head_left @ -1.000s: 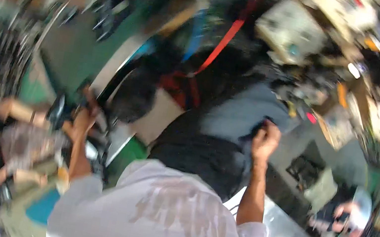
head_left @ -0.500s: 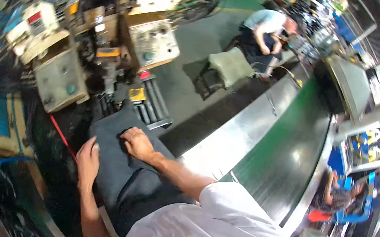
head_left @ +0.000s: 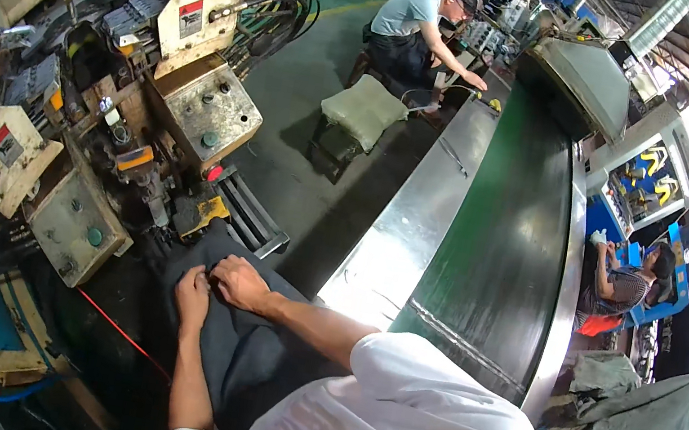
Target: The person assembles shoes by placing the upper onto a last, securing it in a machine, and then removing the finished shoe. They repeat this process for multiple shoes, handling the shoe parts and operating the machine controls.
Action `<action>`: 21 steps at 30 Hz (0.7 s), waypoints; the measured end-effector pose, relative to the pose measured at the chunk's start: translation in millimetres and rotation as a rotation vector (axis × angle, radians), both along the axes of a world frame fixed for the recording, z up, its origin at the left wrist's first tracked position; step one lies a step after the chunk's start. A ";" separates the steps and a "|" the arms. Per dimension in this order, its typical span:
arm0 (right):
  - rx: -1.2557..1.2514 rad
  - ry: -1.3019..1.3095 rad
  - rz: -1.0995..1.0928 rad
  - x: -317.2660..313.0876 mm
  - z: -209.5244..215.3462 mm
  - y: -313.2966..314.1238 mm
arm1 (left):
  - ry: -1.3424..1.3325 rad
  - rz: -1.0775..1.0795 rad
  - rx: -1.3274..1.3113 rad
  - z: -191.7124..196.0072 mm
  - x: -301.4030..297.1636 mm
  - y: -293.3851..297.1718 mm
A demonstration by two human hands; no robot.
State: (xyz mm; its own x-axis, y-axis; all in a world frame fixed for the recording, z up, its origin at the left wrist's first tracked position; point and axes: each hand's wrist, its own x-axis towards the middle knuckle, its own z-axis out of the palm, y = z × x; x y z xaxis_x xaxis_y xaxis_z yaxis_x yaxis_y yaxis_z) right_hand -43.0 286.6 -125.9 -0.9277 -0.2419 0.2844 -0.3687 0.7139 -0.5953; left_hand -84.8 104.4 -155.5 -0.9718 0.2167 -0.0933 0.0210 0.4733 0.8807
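My left hand (head_left: pixel 193 299) and my right hand (head_left: pixel 242 283) are close together over the dark grey trousers (head_left: pixel 248 354) on my lap. The fingers of both are curled in, their tips nearly meeting. A small dark spot shows between them, but whether it is a held thing or only cloth and shadow I cannot make out. Just beyond my knees stands a machine with a yellow part (head_left: pixel 211 211) and dark metal bars.
Two worn control boxes (head_left: pixel 214 113) with knobs stand at the left. A green conveyor belt (head_left: pixel 500 241) with a metal edge runs along my right. A cushioned stool (head_left: pixel 364 112) stands ahead. One co-worker (head_left: pixel 404 24) sits beyond it, another (head_left: pixel 624 285) across the belt.
My left hand has come right, from beside my thigh to my right hand, its fingers curling. The whole view has shifted. The far co-worker now stretches an arm toward the belt's edge.
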 end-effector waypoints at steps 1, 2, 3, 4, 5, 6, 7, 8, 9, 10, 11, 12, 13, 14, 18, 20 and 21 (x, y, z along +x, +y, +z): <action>0.010 0.025 0.002 -4.0 -0.4 -3.4 | -0.004 0.007 0.001 -14.3 -3.0 -4.8; 0.044 0.021 0.010 -2.8 -1.8 -3.5 | 0.093 0.006 -0.019 -17.5 -2.8 -0.1; 0.078 0.018 0.018 -1.7 -3.3 -4.2 | 0.132 -0.001 -0.049 -19.7 -5.4 0.8; 0.112 0.013 0.025 -2.4 -4.7 -3.6 | 0.173 -0.008 -0.077 -21.7 -6.0 -0.3; 0.092 0.008 0.030 -1.0 -5.4 -1.9 | 0.208 -0.018 -0.107 -18.8 -3.3 1.8; 0.071 0.003 0.036 -0.3 -6.1 -1.3 | 0.186 -0.003 -0.095 -23.3 -3.4 2.0; 0.051 -0.003 0.041 0.6 -7.0 -0.9 | 0.174 0.004 -0.078 -24.2 -1.3 2.3; 0.065 0.000 0.040 0.0 -4.9 -1.7 | 0.167 0.012 -0.064 -23.9 -1.1 1.2; 0.079 0.003 0.039 -0.2 -2.9 -2.9 | 0.160 0.020 -0.050 -23.9 -1.4 0.5; 0.094 0.004 0.039 -0.5 -1.2 -4.1 | 0.175 0.017 -0.056 -24.2 -3.0 0.1; 0.111 0.002 0.043 -0.5 0.8 -5.6 | 0.164 0.023 -0.054 -25.5 -4.1 -1.3; 0.129 -0.001 0.048 -1.7 2.7 -6.2 | 0.153 0.029 -0.053 -27.2 -5.4 -1.9; 0.146 -0.005 0.052 -2.8 4.4 -6.3 | 0.142 0.036 -0.051 -29.4 -5.5 -1.9; 0.140 0.000 0.051 -2.9 3.2 -7.6 | 0.164 0.034 -0.042 -27.6 -5.8 -2.9; 0.111 -0.004 0.059 0.2 -1.4 -8.8 | 0.214 0.004 -0.058 -27.0 -1.6 -6.8; 0.109 0.001 0.061 2.6 -1.0 -10.1 | 0.208 0.005 -0.055 -19.4 2.2 -7.8; 0.115 0.011 0.059 3.2 0.4 -11.8 | 0.206 0.008 -0.055 -18.1 3.7 -8.4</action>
